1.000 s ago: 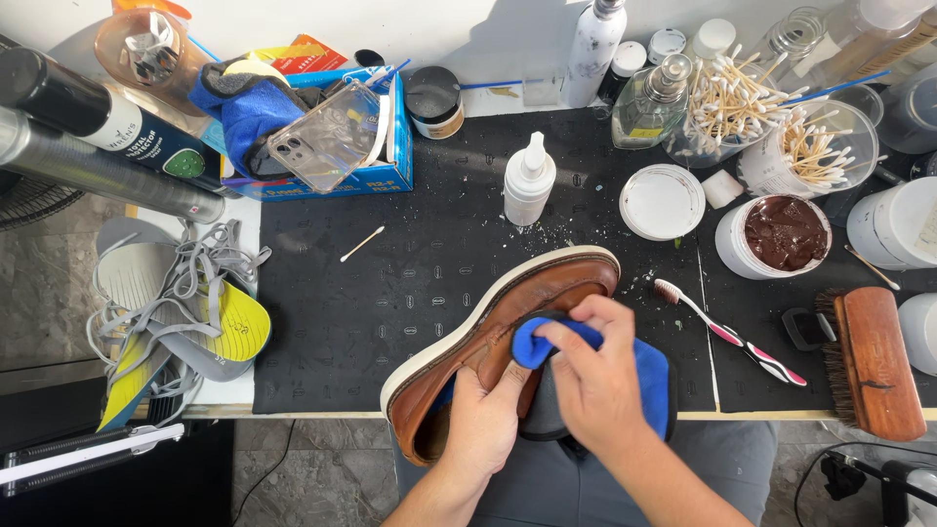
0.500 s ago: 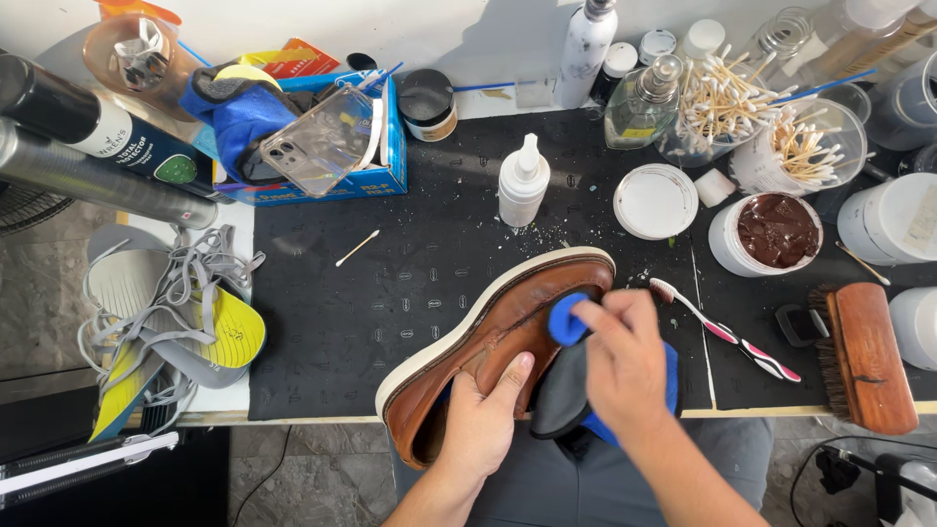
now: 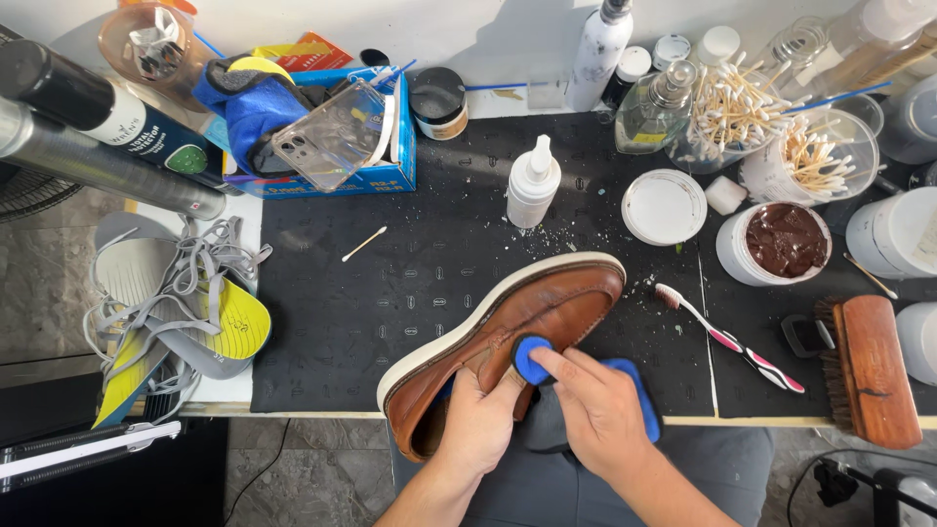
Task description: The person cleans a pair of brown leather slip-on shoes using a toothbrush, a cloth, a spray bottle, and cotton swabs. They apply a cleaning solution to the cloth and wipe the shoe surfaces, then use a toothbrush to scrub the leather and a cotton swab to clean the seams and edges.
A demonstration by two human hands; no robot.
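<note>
Clearly, left hand (image 3: pixel 478 420) grips the shoe (image 3: pixel 508 342); right fingers (image 3: pixel 561 366) press a blue cloth (image 3: pixel 532 356). Shoe could slip off the desk (image 3: pixel 390 293) edge.

Brown shoe (image 3: pixel 532 322) — white sole; blue cloth (image 3: pixel 532 356) — black mat (image 3: pixel 390 293).

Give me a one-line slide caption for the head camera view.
Left hand steadies a brown leather shoe while the right hand presses a blue cloth against it.

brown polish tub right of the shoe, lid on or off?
Off. The tub stands open with its brown paste exposed; a white lid lies flat on the black mat just left of it.
</note>
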